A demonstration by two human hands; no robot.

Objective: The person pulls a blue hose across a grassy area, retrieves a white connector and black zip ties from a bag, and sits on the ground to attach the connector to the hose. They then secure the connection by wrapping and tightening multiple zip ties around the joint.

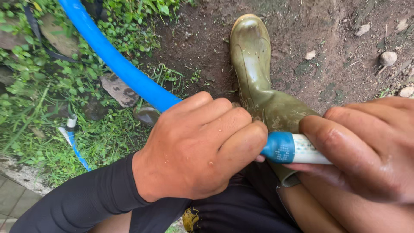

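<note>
Left hand (198,149): grip closed round blue hose (116,64). Right hand (366,151): grip holding white fitting (308,151) at hose end. Green boot (254,69) below, on soil.

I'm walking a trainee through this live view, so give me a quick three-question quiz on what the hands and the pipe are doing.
1. True or false: the left hand is closed around the blue pipe.
2. What do the fingers of the right hand grip?
A. a stone
B. the white fitting at the pipe's end
C. the boot
3. Fill in: beyond the hands, an olive-green rubber ____ stands on bare soil.

Key:
1. True
2. B
3. boot
</note>
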